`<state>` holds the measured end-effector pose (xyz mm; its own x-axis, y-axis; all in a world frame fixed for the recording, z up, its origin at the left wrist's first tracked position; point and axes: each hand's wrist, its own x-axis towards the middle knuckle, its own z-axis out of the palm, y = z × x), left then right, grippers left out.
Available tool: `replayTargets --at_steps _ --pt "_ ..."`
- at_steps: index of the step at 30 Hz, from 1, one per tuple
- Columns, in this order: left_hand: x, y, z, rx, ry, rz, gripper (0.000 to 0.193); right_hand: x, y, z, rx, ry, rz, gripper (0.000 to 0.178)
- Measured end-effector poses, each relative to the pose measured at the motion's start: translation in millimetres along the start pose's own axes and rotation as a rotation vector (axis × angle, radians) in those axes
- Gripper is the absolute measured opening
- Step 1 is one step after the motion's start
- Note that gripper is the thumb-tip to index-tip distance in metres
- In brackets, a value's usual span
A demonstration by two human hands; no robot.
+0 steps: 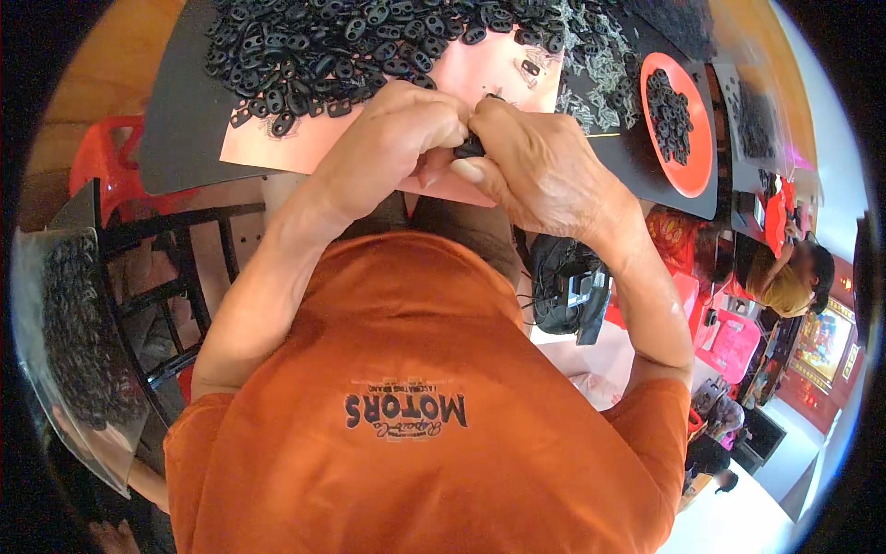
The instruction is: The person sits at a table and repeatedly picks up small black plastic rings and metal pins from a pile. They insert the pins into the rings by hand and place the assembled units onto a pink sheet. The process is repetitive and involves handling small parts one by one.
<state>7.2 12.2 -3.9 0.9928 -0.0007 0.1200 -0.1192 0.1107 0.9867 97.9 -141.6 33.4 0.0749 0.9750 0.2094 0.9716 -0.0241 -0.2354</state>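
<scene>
My right hand (549,175) pinches a small black plastic piece (471,146) between thumb and bent fingers. Right against it, my left hand (397,138) is closed, its fingertips touching or nearly touching the piece; whatever they hold is hidden. Both hands are over the near edge of a pink sheet (263,148) on the dark table. Beyond the left hand spreads a large heap of black two-hole cord locks (341,46). One loose black cord lock (531,67) lies on the sheet past my right hand.
Small pale, shiny pieces, perhaps springs, form a pile (600,69) at the far right. Beside it, a red oval plate (692,180) holds small black parts. A black chair (166,286) and red stool (101,166) stand left; other people are in the background right.
</scene>
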Motion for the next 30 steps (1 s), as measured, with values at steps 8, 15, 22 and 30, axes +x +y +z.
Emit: replayTargets --at_steps 8,15,22,30 --pt "1 4 0 -0.152 -0.025 -0.212 0.026 -2 4 7 0.151 0.012 0.004 0.027" --pt "0 8 2 -0.096 -0.02 -0.251 0.024 -16 7 1 0.313 0.057 0.171 0.038" --pt "-1 6 0 -0.086 -0.036 -0.221 0.024 -16 1 5 0.219 0.192 0.095 0.032" --pt "-3 -4 4 -0.109 0.028 -0.268 0.023 -13 -3 4 0.211 0.222 0.057 0.025"
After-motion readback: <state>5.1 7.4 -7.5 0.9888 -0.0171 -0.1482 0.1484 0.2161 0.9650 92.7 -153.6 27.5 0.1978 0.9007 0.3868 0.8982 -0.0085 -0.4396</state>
